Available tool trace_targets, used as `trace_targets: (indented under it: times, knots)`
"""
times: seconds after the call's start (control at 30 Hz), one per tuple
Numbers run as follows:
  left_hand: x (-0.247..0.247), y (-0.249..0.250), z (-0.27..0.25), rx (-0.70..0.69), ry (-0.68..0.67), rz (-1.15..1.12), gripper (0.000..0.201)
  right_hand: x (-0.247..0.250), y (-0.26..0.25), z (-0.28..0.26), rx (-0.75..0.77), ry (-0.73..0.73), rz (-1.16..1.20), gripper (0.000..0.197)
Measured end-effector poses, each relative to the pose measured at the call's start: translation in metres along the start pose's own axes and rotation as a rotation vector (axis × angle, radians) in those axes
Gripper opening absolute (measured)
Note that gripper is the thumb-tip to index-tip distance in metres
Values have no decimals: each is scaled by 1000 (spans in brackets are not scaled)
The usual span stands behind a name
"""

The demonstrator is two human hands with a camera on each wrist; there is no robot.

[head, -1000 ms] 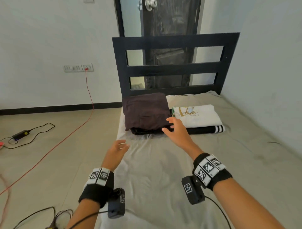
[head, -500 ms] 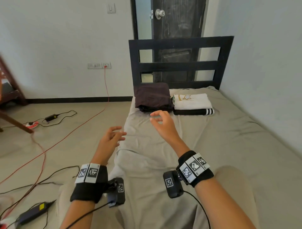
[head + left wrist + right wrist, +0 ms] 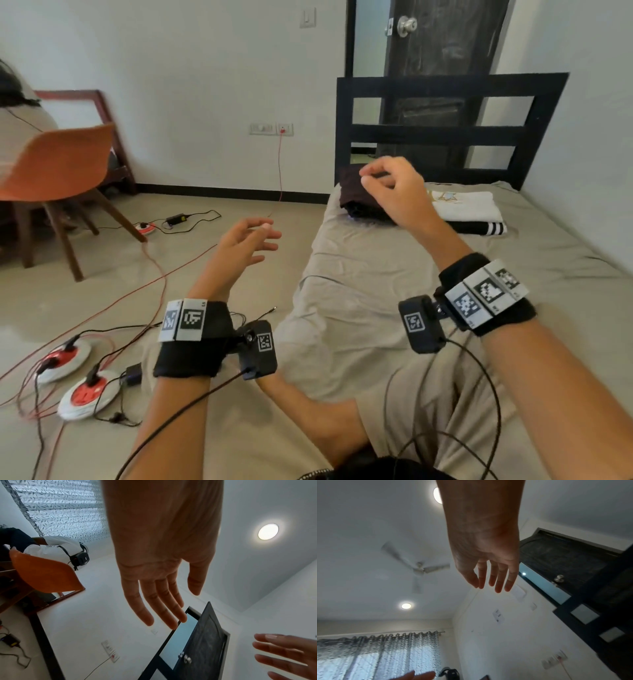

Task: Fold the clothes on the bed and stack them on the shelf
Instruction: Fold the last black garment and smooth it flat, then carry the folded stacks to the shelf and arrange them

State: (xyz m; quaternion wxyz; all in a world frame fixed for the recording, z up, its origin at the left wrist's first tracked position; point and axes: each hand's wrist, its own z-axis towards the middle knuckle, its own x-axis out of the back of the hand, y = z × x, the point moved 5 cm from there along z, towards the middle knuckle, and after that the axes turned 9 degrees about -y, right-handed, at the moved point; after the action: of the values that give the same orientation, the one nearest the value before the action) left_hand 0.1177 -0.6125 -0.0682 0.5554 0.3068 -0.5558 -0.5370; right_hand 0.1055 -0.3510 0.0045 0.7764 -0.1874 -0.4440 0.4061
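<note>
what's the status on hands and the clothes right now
Left hand open, holding nothing; right hand raised, loosely curled, no grip. Dark folded pile and white folded pile lie side by side on bed. Shelf not in view.

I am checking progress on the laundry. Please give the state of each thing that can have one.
dark garment: folded, on bed
white garment: folded, atop striped black garment
left hand: empty, fingers relaxed
right hand: empty, raised
door: ajar
</note>
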Motion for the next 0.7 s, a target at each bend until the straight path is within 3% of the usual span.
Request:
trace_targets:
  times: [0.17,0.33,0.7]
  knots:
    - [36,16,-19,-77,77,-49,25,8,-71,19,112,-27,-65,17]
    - [62,3,-35,-60,131,-15,26,-8,-108,33,152,-114,-63,15]
    - [129,-75,-65,162,220,84,26,-130,-46,48,69,-440,-77,17]
